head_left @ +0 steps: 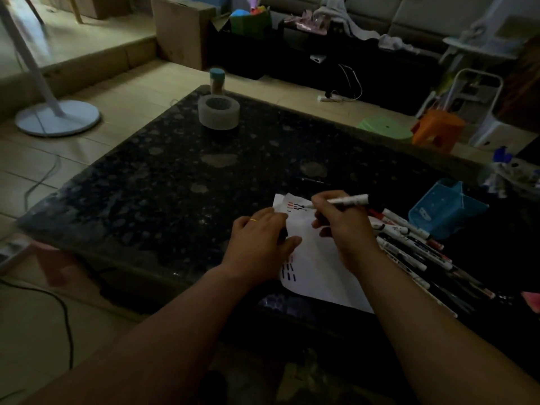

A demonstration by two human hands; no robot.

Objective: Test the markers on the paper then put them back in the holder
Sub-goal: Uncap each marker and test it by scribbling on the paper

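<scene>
**Dark stone bench, one marker at work on the paper**

Speckled black stone, polished and hard, forms the bench [175,176] in a dim room with a tiled floor.

In the head view, the right hand [342,226] pinches a white-barrelled marker [347,201]. Its thumb and first fingers are closed round the barrel near the tip. The tip touches the paper [321,267] just beyond those fingertips, beside short red, black and blue dashes. The left hand [260,238] rests on the sheet's left edge. Its fingers are curled over a small dark cap [282,234], likely this marker's own, though most of it is hidden.

The marker looks light, rigid and smooth, and its round plastic barrel might roll on stone. It is best held near the tip for writing and at mid-barrel for carrying. The paper is thin, limp and slightly buckled. It would probably slide on the polish if the left hand did not pin it.

Right of the right hand's fingers, the other markers [409,247] lie in a loose fan, touching and crossing. Their barrels are white, with black or red ends. Beyond them, past the held marker's rear end, sits the blue plastic holder [438,211], apparently tilted. I cannot tell what is in it.
</scene>
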